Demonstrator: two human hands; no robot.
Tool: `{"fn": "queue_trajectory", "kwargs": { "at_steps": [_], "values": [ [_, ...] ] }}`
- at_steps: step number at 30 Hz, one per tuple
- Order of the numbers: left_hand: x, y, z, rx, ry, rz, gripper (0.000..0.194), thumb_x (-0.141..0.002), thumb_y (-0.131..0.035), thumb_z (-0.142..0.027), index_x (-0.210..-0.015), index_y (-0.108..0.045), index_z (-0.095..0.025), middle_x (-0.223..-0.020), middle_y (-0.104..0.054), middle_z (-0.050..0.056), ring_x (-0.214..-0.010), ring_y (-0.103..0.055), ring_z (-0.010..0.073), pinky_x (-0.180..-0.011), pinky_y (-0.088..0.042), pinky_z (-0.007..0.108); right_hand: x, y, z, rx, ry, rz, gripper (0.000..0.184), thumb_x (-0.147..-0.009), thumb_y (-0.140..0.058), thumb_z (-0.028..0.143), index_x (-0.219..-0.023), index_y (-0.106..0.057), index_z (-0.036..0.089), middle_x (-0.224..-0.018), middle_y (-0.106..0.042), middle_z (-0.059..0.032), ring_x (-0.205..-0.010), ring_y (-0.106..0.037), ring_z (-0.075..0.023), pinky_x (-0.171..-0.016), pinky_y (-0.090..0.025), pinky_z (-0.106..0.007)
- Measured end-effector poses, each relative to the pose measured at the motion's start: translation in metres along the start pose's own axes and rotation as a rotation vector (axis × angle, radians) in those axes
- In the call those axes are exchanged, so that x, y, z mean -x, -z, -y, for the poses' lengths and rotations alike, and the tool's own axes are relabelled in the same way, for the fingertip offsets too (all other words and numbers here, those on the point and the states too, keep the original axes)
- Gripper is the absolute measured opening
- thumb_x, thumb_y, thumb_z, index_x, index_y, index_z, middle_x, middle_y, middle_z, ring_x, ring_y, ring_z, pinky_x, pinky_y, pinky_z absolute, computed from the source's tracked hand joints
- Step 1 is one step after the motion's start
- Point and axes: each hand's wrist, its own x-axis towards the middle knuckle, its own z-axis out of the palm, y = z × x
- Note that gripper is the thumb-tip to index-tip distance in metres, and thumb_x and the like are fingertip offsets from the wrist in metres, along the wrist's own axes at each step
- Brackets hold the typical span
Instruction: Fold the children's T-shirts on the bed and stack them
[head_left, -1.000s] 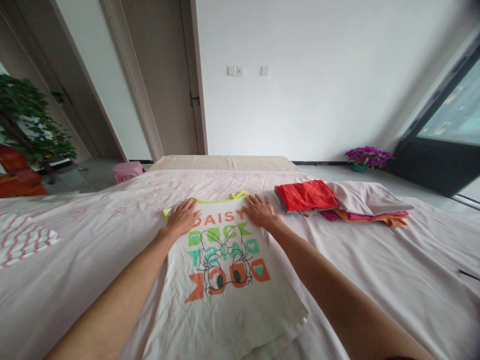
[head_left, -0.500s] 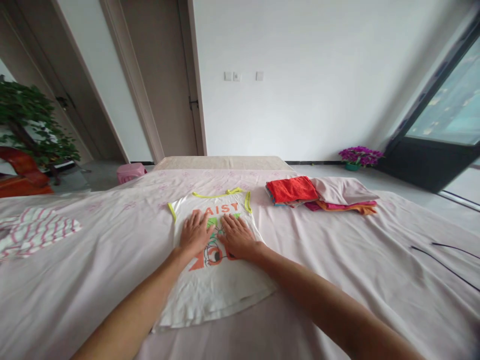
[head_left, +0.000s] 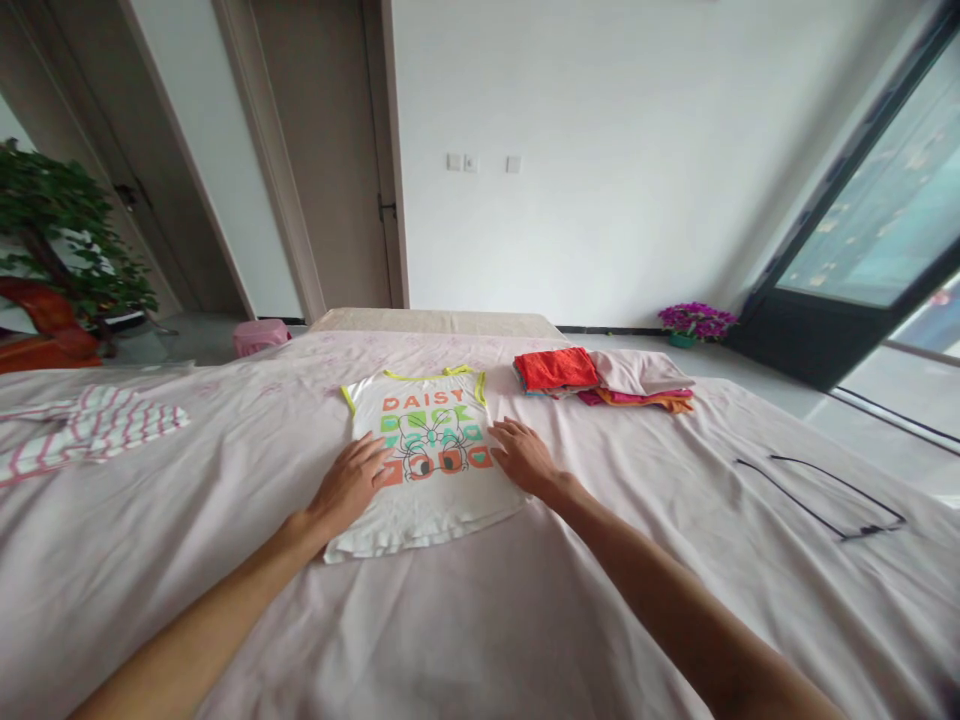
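Note:
A white sleeveless children's top point(head_left: 435, 505) with yellow trim and a "DAISY DUCK" print lies spread out, front up, on the pale pink sheet point(head_left: 450, 630). Its neckline points away from me and its hem towards me. My left hand point(head_left: 356, 478) rests flat on the top's left edge, fingers stretched out. On the opposite edge lies my right hand point(head_left: 523, 457), its fingers also extended and touching the fabric. Neither hand grips anything.
Right of the top lie folded red clothes point(head_left: 559, 369) and a pale folded cloth point(head_left: 637, 371) over orange and magenta garments. Eyeglasses point(head_left: 840, 500) rest farther right. A striped garment point(head_left: 112, 425) lies at left. Beyond stand a pink stool point(head_left: 259, 337) and purple flowers point(head_left: 697, 320).
My hands slid from the top's shoulders down onto the print, then apart to its two side edges. The view has shifted, bringing the whole eyeglasses into sight.

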Motion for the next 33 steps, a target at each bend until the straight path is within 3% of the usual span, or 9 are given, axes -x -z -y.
{"fn": "queue_trajectory", "kwargs": {
  "at_steps": [4, 9, 15, 23, 28, 33],
  "values": [
    [0.027, 0.027, -0.029, 0.213, -0.163, 0.026, 0.024, -0.095, -0.054, -0.037, -0.111, -0.068, -0.024, -0.116, -0.068, 0.006, -0.117, -0.058, 0.0202, -0.102, -0.047, 0.037, 0.032, 0.008, 0.018, -0.21, 0.261, -0.093, 0.025, -0.092, -0.06, 0.029, -0.115, -0.07, 0.023, -0.121, -0.069, -0.0068, -0.115, -0.06, -0.0206, -0.1, -0.045, -0.036],
    [0.05, 0.043, -0.058, 0.324, -0.203, 0.12, 0.022, -0.087, -0.067, -0.039, -0.103, -0.067, -0.024, -0.099, -0.068, 0.003, -0.1, -0.062, 0.0183, -0.086, -0.051, 0.03, 0.054, 0.008, 0.026, -0.285, 0.445, -0.047, 0.009, -0.088, -0.068, 0.029, -0.092, -0.074, 0.024, -0.094, -0.073, -0.0026, -0.089, -0.066, -0.0167, -0.087, -0.049, -0.031],
    [0.054, 0.039, -0.063, 0.351, -0.198, 0.08, 0.007, -0.092, -0.059, -0.022, -0.094, -0.066, -0.022, -0.091, -0.066, 0.001, -0.091, -0.061, 0.0148, -0.081, -0.048, 0.027, 0.064, 0.004, 0.02, -0.267, 0.468, -0.048, 0.013, -0.091, -0.062, 0.024, -0.096, -0.074, 0.025, -0.102, -0.073, -0.0022, -0.094, -0.065, -0.0164, -0.087, -0.048, -0.029],
    [0.052, 0.035, -0.064, 0.379, -0.166, 0.06, 0.015, -0.097, -0.051, -0.023, -0.087, -0.063, -0.021, -0.086, -0.065, 0.001, -0.086, -0.06, 0.0133, -0.078, -0.046, 0.026, 0.067, 0.001, 0.022, -0.169, 0.451, -0.076, 0.02, -0.097, -0.048, 0.02, -0.094, -0.068, 0.021, -0.098, -0.071, -0.0054, -0.092, -0.062, -0.0168, -0.085, -0.047, -0.029],
    [0.053, 0.034, -0.063, 0.367, -0.207, 0.054, 0.018, -0.099, -0.049, -0.025, -0.084, -0.06, -0.02, -0.083, -0.063, 0.0, -0.082, -0.058, 0.0129, -0.075, -0.044, 0.025, 0.068, -0.001, 0.022, -0.157, 0.421, -0.082, 0.016, -0.094, -0.051, 0.017, -0.093, -0.066, 0.02, -0.093, -0.069, -0.0052, -0.086, -0.06, -0.0169, -0.081, -0.046, -0.029],
    [0.053, 0.037, -0.063, 0.331, -0.281, 0.051, 0.019, -0.099, -0.049, -0.024, -0.083, -0.058, -0.02, -0.08, -0.06, 0.0, -0.078, -0.056, 0.0131, -0.071, -0.041, 0.026, 0.069, -0.001, 0.028, -0.125, 0.483, -0.1, 0.013, -0.093, -0.06, 0.028, -0.101, -0.069, 0.024, -0.095, -0.068, -0.0043, -0.089, -0.059, -0.018, -0.081, -0.044, -0.03]
  ]
}}
